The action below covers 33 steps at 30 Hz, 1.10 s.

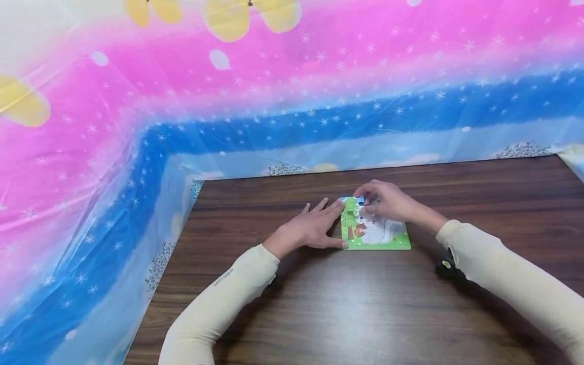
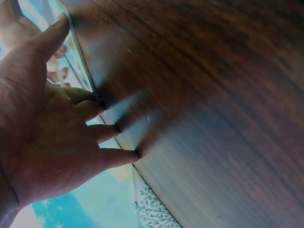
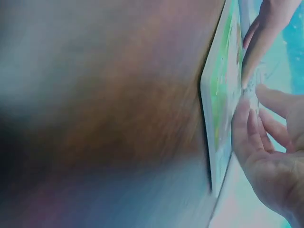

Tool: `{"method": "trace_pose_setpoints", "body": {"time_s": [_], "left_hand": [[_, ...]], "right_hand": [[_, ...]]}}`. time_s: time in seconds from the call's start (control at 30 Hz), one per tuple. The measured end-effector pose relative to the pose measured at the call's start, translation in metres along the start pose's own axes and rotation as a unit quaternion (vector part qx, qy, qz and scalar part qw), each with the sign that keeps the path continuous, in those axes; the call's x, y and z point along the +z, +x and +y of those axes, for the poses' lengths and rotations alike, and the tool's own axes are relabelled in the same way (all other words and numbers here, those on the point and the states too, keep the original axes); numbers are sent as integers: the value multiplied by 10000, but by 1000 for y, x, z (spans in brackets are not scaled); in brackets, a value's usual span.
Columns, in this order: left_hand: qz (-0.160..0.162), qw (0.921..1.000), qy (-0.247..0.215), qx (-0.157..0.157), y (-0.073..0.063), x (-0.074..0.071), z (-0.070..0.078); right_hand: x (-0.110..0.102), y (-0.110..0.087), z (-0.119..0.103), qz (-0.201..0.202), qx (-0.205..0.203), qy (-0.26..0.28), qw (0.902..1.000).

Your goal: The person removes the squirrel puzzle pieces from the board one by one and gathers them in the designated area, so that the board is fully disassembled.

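A flat picture board [image 1: 380,239], showing a white animal on green ground, lies on the wooden table. At its left edge my left hand [image 1: 315,227] rests with fingers spread, the thumb on the near corner and fingertips by the far one. The left wrist view shows other fingertips of this left hand [image 2: 57,128] down on the tabletop. Over the board's far part, my right hand [image 1: 389,202] pinches a small pale puzzle piece [image 3: 251,89] between thumb and fingers, close to the board's surface. Those fingers hide much of the piece and the board's far right corner.
The dark wood table [image 1: 319,304] extends around the board on all sides. A pink and blue patterned cloth [image 1: 292,111] hangs along the table's back and left edges. A black wrist device [image 1: 446,266] sits under the right sleeve.
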<state>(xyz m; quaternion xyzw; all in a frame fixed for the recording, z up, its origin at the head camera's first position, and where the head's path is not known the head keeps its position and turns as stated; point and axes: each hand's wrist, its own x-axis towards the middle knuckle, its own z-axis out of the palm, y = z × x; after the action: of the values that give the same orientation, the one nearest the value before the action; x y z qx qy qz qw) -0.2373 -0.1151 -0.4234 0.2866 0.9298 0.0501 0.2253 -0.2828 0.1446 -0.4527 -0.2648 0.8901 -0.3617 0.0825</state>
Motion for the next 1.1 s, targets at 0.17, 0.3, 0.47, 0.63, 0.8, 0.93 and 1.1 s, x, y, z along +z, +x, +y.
{"method": "trace_pose_setpoints", "body": {"time_s": [0.17, 0.3, 0.47, 0.63, 0.8, 0.93, 1.1], "left_hand": [[52, 10000, 1, 50, 2, -1, 1], [65, 10000, 36, 65, 2, -2, 1], [44, 9999, 138, 21, 1, -2, 1], [-36, 9998, 169, -12, 0, 0, 2], [-78, 9998, 163, -14, 0, 2, 2], [-67, 9999, 138, -17, 0, 3, 1], [-46, 9999, 136, -30, 0, 2, 1]], "right_hand": [[-14, -27, -1, 388, -107, -189, 9990], [-27, -49, 9, 628, -109, -474, 9968], [-44, -71, 34, 921, -246, -957, 9908], [-53, -87, 59, 983, -204, -1303, 9864], [-55, -94, 73, 829, -1, -1398, 9867], [-58, -94, 75, 737, 181, -1404, 9872], [-63, -90, 77, 539, 350, -1313, 9893]]}}
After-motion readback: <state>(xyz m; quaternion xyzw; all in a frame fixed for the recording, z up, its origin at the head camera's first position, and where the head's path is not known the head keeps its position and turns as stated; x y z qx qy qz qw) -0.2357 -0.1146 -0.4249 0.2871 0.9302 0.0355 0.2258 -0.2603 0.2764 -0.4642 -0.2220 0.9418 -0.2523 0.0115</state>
